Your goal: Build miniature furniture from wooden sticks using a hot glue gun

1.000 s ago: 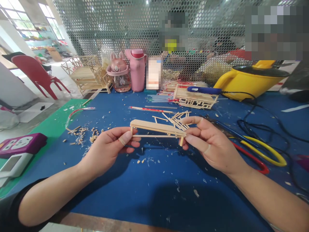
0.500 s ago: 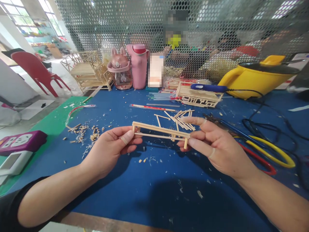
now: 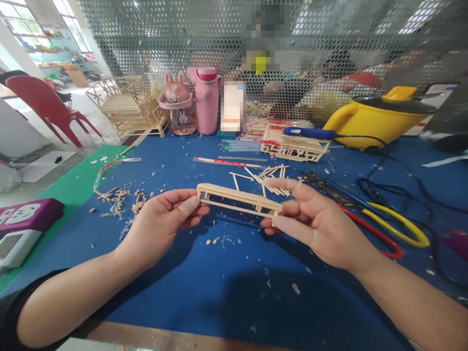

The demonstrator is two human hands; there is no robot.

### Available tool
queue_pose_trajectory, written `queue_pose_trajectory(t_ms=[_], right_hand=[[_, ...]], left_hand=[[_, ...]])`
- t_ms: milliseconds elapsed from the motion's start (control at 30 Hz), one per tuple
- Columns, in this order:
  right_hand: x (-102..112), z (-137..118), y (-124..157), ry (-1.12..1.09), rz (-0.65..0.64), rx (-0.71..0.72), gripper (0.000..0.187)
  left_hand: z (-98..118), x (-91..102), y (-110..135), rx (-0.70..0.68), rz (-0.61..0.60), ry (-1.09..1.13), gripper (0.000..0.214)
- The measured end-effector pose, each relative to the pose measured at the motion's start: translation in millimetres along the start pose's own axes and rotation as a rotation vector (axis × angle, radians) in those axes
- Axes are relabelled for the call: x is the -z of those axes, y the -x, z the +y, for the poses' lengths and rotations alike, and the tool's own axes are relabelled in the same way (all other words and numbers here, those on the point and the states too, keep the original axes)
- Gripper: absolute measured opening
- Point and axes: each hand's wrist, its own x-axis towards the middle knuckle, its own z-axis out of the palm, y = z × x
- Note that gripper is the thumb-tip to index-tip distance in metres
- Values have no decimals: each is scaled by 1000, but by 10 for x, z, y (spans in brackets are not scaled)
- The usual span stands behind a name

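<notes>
Between my two hands, above the blue tabletop, is a small bench-like frame made of thin wooden sticks, with short legs at its ends. My left hand pinches its left end between thumb and fingers. At the right end, my right hand grips a short leg with thumb and fingers; its index finger stretches out over the loose sticks behind. Those loose wooden sticks lie in a jumble just beyond the frame. Pale bands circle a finger or thumb on both hands.
Wood scraps litter the left. Pliers with red and yellow handles lie right, near a black cable. Behind stand a stick model under a blue-handled tool, a yellow pot, a pink bottle and a perforated metal screen.
The frame has tilted so that more of its top faces me. My right hand has shifted slightly left and its grip sits lower on the end leg. The whole view has moved a little.
</notes>
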Motion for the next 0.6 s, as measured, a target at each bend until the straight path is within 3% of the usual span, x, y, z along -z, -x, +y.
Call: queue_pose_trajectory(t_ms=[300,433,600], right_hand=[[-28,59,-41,183,192,154,40],[-42,105,-71,317,200,195,41],[-25,113,-81,486,252,241,50]], left_hand=[[-28,-10,9,-65,-13,1,22],[-58,-11,-7,-63,-29,-121,27],[-72,14,-6,-194,-19,-360,26]])
